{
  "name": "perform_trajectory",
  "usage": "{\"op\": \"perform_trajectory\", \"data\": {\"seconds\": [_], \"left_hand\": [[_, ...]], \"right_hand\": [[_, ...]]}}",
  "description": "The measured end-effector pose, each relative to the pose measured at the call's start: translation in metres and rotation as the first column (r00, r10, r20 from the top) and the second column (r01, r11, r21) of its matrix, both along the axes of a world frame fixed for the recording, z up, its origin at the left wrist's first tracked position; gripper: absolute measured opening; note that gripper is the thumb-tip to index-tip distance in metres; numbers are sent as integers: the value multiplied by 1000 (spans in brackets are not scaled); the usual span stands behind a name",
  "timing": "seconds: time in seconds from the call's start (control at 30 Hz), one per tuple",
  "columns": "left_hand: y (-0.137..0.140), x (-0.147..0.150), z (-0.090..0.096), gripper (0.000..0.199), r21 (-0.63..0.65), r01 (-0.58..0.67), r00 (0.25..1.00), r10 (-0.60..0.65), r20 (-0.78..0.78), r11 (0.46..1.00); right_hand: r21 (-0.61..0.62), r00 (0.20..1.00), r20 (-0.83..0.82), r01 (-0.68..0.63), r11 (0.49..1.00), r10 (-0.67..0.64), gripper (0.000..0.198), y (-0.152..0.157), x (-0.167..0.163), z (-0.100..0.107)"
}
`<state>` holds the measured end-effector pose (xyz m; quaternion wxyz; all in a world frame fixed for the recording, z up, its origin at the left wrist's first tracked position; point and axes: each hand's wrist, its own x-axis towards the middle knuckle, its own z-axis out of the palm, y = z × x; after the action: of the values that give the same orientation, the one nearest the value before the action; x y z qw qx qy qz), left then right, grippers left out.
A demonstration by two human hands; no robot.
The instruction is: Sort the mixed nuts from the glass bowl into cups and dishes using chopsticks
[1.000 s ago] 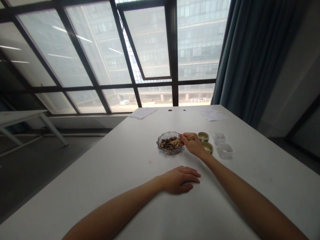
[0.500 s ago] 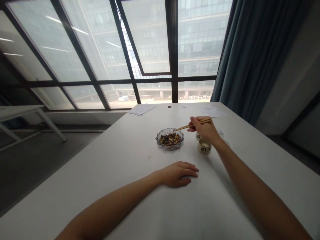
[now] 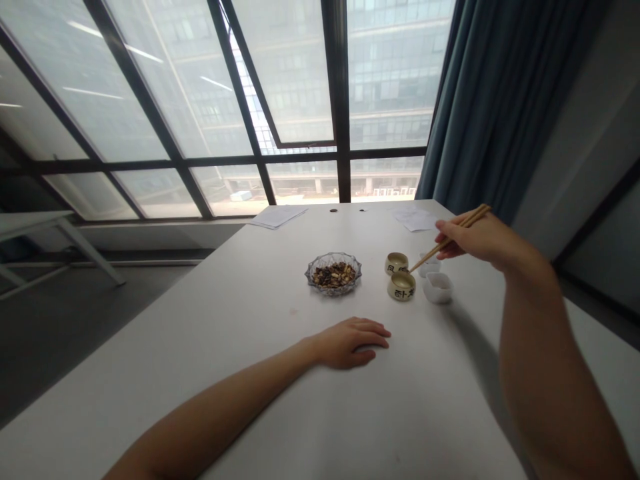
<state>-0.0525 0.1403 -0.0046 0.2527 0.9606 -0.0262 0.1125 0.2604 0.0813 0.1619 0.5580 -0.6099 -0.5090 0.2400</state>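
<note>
Chopsticks (image 3: pixel 450 238) are gripped in my right hand (image 3: pixel 470 237), slanting down to the left. Their tips meet at the rim of the nearer small ceramic cup (image 3: pixel 401 287), which bears dark characters; whether they pinch anything is too small to tell. Just behind it sits a second ceramic cup (image 3: pixel 397 262). A clear scalloped glass bowl (image 3: pixel 334 288) to the left holds a mix of dark and pale seeds or beans (image 3: pixel 333 273). My left hand (image 3: pixel 353 342) rests on the table in front of the bowl, palm down, fingers stretched out, holding nothing.
Two translucent white containers (image 3: pixel 438 289) stand right of the cups, the farther one partly behind the chopsticks. Paper sheets (image 3: pixel 277 217) lie at the white table's (image 3: pixel 240 333) far left, with more papers (image 3: pixel 416 219) at far right. Windows and a blue curtain (image 3: pixel 465 120) are beyond.
My right hand has carried the chopsticks rightward from above the glass bowl to the ceramic cups, uncovering the white containers. The view has shifted slightly; my left hand stays on the table.
</note>
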Motion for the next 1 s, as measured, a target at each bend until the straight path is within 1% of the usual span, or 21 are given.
{"op": "perform_trajectory", "data": {"seconds": [0.07, 0.2, 0.27, 0.37, 0.43, 0.53, 0.63, 0.73, 0.83, 1.0], "left_hand": [[0, 0, 0, 37, 0, -3, 1000, 3, 1, 1000], [0, 0, -1, 37, 4, -7, 1000, 7, -1, 1000], [0, 0, -1, 37, 4, -5, 1000, 5, -1, 1000], [0, 0, -2, 37, 5, -2, 1000, 2, -2, 1000], [0, 0, -2, 37, 4, 0, 1000, 0, -5, 1000], [0, 0, -1, 37, 5, 1, 1000, -1, -5, 1000], [-1, 1, 0, 37, 7, -3, 1000, 3, -4, 1000], [-1, 1, 1, 37, 3, -2, 1000, 2, -4, 1000], [-2, 1, 2, 37, 0, -2, 1000, 2, -1, 1000], [-2, 1, 2, 37, 5, 2, 1000, -2, 6, 1000]], "right_hand": [[-43, 999, 25, -42, 998, 43, 35, 6, 1, -6], [-52, 989, 69, -124, 991, 127, 35, 12, -4, -11], [-77, 992, 75, -95, 993, 100, 36, 12, -8, -10], [-105, 999, 52, -7, 994, 13, 34, 11, -11, -7], [-63, 999, 30, 14, 998, -12, 32, 11, -11, -5], [20, 1000, 19, -5, 1000, 5, 32, 11, -14, -3], [47, 999, -1, 42, 998, -42, 32, 13, -23, 0], [147, 997, -11, 80, 986, -79, 34, 19, -37, 0], [234, 1000, 19, 17, 972, -22, 41, 28, -52, -6], [239, 987, 48, -161, 958, 154, 50, 42, -76, -23]]}}
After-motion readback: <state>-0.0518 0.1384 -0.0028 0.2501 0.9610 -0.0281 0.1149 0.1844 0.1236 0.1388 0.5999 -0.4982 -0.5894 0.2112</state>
